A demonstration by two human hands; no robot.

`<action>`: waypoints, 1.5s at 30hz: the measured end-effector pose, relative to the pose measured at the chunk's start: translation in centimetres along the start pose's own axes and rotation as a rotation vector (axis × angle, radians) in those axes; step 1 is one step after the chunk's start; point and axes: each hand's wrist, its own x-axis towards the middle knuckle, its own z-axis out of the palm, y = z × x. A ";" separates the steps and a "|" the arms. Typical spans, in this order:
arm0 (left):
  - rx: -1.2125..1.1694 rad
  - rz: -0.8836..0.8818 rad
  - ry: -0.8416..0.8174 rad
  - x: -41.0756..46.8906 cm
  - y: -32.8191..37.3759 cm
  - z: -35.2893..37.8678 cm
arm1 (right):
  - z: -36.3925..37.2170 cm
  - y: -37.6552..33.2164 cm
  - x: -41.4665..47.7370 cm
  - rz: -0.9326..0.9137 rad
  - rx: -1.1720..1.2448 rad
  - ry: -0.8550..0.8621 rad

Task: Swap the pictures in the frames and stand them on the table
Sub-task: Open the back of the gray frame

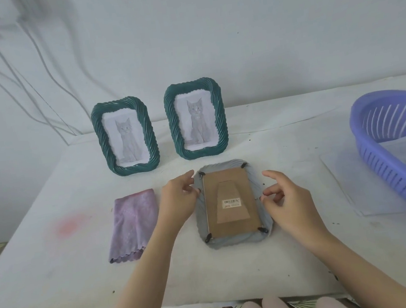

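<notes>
Grey frame (pixel 229 189) lies face down mid-table, brown cardboard back up, black clips at the corners. Left hand (pixel 177 200), fingers relaxed, touches its left rim. Right hand (pixel 287 199) brings thumb and forefinger together at the right rim, though I can't tell if it grips. Purple basket (pixel 388 172), far right, holds printed papers.

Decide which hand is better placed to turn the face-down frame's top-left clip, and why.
Left. The left hand sits at the frame's left edge, just below that clip; the right hand is across the backing, by the right edge.

Grey frame (pixel 229 191) face down, picture hidden; basket (pixel 388 169) cut off right
</notes>
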 end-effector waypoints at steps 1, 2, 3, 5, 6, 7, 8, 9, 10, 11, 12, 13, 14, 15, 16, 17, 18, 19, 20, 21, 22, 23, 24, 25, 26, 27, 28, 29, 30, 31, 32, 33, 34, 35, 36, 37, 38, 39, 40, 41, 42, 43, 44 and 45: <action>0.020 0.026 0.010 -0.2 -0.1 0.0 | 0.1 0.0 -0.1 -0.007 -0.013 -0.001; 0.043 0.059 0.020 -0.4 -0.2 0.1 | 0.2 0.0 -0.1 -0.013 -0.027 -0.001; 0.077 0.101 0.031 -0.5 -0.4 0.1 | 0.3 0.0 -0.2 -0.017 -0.040 -0.001; 0.143 0.188 0.044 -0.7 -0.7 0.3 | 0.5 0.1 -0.2 -0.029 -0.057 0.013; 0.150 0.212 0.033 -0.9 -0.9 0.3 | 0.5 0.1 -0.2 -0.047 -0.066 0.028; 0.135 0.231 -0.001 -1.1 -1.1 0.3 | 0.6 0.1 -0.1 -0.071 -0.072 0.039; 0.109 0.253 -0.057 -1.3 -1.3 0.3 | 0.6 0.0 0.0 -0.095 -0.074 0.034; 0.096 0.276 -0.129 -1.4 -1.4 0.2 | 0.5 -0.2 0.2 -0.116 -0.076 0.005; 0.105 0.296 -0.194 -1.6 -1.6 0.2 | 0.5 -0.4 0.4 -0.134 -0.081 -0.047; 0.127 0.304 -0.243 -1.7 -1.7 0.2 | 0.4 -0.6 0.6 -0.148 -0.088 -0.111; 0.150 0.304 -0.279 -1.8 -1.8 0.2 | 0.4 -0.8 0.9 -0.162 -0.092 -0.170; 0.172 0.298 -0.306 -1.8 -1.9 0.1 | 0.4 -0.9 1.1 -0.176 -0.100 -0.214; 0.195 0.294 -0.325 -1.8 -2.0 0.1 | 0.5 -0.9 1.4 -0.183 -0.120 -0.244; 0.227 0.295 -0.338 -1.7 -2.1 0.1 | 0.6 -0.9 1.5 -0.179 -0.149 -0.267; 0.271 0.303 -0.342 -1.7 -2.2 0.1 | 0.7 -0.8 1.6 -0.176 -0.183 -0.282; 0.313 0.314 -0.340 -1.7 -2.3 0.1 | 0.8 -0.7 1.7 -0.183 -0.225 -0.292; 0.342 0.325 -0.335 -1.8 -2.4 0.2 | 0.9 -0.6 1.7 -0.201 -0.268 -0.298; 0.356 0.334 -0.332 -1.8 -2.5 0.2 | 1.0 -0.5 1.7 -0.221 -0.300 -0.300; 0.364 0.341 -0.329 -1.8 -2.5 0.3 | 1.0 -0.2 1.7 -0.234 -0.313 -0.298; 0.376 0.347 -0.324 -1.8 -2.4 0.2 | 1.0 -0.1 1.8 -0.239 -0.312 -0.295; 0.398 0.353 -0.319 -1.7 -2.4 0.2 | 1.0 0.0 1.9 -0.242 -0.308 -0.288; 0.427 0.358 -0.315 -1.6 -2.3 0.2 | 1.0 0.1 2.0 -0.246 -0.313 -0.283; 0.460 0.363 -0.314 -1.4 -2.2 0.1 | 1.0 0.2 2.2 -0.250 -0.325 -0.281; 0.490 0.364 -0.319 -1.3 -2.1 0.0 | 0.9 0.2 2.4 -0.249 -0.347 -0.282; 0.517 0.362 -0.330 -1.2 -1.9 -0.1 | 0.8 0.1 2.6 -0.241 -0.378 -0.289; 0.539 0.359 -0.344 -1.1 -1.7 -0.1 | 0.8 0.0 2.8 -0.228 -0.414 -0.300; 0.560 0.353 -0.358 -0.9 -1.6 -0.2 | 0.7 -0.1 2.9 -0.218 -0.453 -0.313; 0.581 0.344 -0.371 -0.8 -1.3 -0.3 | 0.6 -0.2 3.1 -0.212 -0.490 -0.326; 0.603 0.336 -0.383 -0.7 -1.1 -0.3 | 0.6 -0.3 3.3 -0.209 -0.521 -0.335; 0.629 0.330 -0.395 -0.7 -0.9 -0.4 | 0.5 -0.4 3.4 -0.205 -0.542 -0.341; 0.653 0.325 -0.407 -0.6 -0.6 -0.5 | 0.5 -0.6 3.6 -0.201 -0.557 -0.347; 0.674 0.323 -0.418 -0.6 -0.4 -0.5 | 0.4 -0.7 3.7 -0.197 -0.566 -0.354; 0.692 0.322 -0.426 -0.6 -0.2 -0.5 | 0.4 -0.8 3.8 -0.195 -0.573 -0.363; 0.710 0.318 -0.434 -0.6 0.0 -0.5 | 0.4 -0.8 3.8 -0.192 -0.577 -0.374; 0.725 0.307 -0.445 -0.5 0.1 -0.5 | 0.3 -1.0 3.9 -0.189 -0.580 -0.389; 0.736 0.289 -0.459 -0.4 0.3 -0.5 | 0.2 -1.2 3.9 -0.183 -0.579 -0.408; 0.746 0.268 -0.475 -0.3 0.4 -0.5 | 0.1 -1.4 3.9 -0.178 -0.576 -0.425; 0.757 0.248 -0.491 -0.2 0.5 -0.4 | 0.1 -1.6 4.0 -0.172 -0.573 -0.442; 0.771 0.231 -0.506 0.0 0.7 -0.4 | 0.0 -1.8 4.1 -0.160 -0.575 -0.461; 0.784 0.216 -0.518 0.2 0.9 -0.4 | 0.0 -2.0 4.2 -0.146 -0.584 -0.479; 0.796 0.203 -0.528 0.3 1.0 -0.3 | 0.0 -2.3 4.4 -0.135 -0.600 -0.495; 0.809 0.194 -0.535 0.5 1.2 -0.3 | 0.0 -2.4 4.5 -0.123 -0.617 -0.511; 0.821 0.189 -0.539 0.6 1.3 -0.2 | 0.0 -2.7 4.7 -0.110 -0.632 -0.526; 0.831 0.188 -0.541 0.7 1.4 -0.2 | 0.0 -2.8 4.8 -0.099 -0.645 -0.541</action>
